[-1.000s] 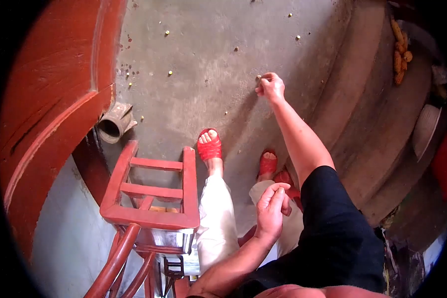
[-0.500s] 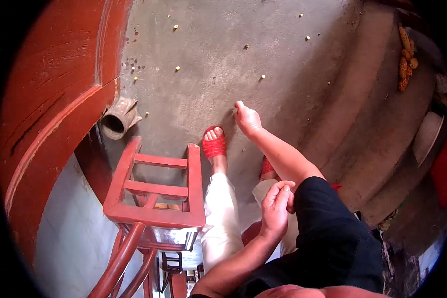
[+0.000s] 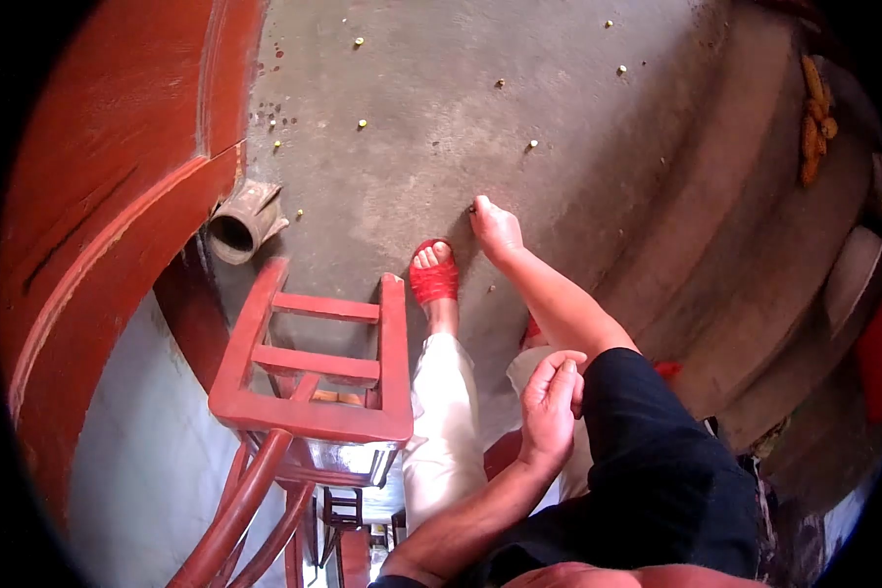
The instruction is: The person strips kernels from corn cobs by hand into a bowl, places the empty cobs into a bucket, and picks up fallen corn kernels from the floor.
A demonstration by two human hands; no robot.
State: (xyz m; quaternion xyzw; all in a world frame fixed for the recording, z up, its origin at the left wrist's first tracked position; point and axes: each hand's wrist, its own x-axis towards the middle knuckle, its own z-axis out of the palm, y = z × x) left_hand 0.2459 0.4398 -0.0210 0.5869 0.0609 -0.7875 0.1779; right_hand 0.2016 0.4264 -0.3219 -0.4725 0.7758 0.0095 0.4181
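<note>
My right hand (image 3: 497,230) is stretched forward above the floor, its fingers curled closed. A small dark spot shows at its fingertips, too small to name. Nearer my body, my left hand (image 3: 551,402) is closed, thumb pressed against the fingers beside my right upper arm. Whatever it may hold is hidden. Below my right hand is the grey concrete floor (image 3: 421,167), with small pale green pieces (image 3: 363,124) scattered over it. A red slipper (image 3: 433,279) on my foot lies to the left of my right hand.
A red wooden chair (image 3: 314,426) stands close on my left. Beyond it, a grey pipe fitting (image 3: 243,223) lies beside the red wooden panel (image 3: 118,167). Curved steps (image 3: 696,167) rise on the right, with several corn cobs (image 3: 815,122) on them.
The view has shifted slightly, so the chair and floor pieces sit a little further right and up. My right hand's fingers look more curled. My left hand keeps its closed pose.
</note>
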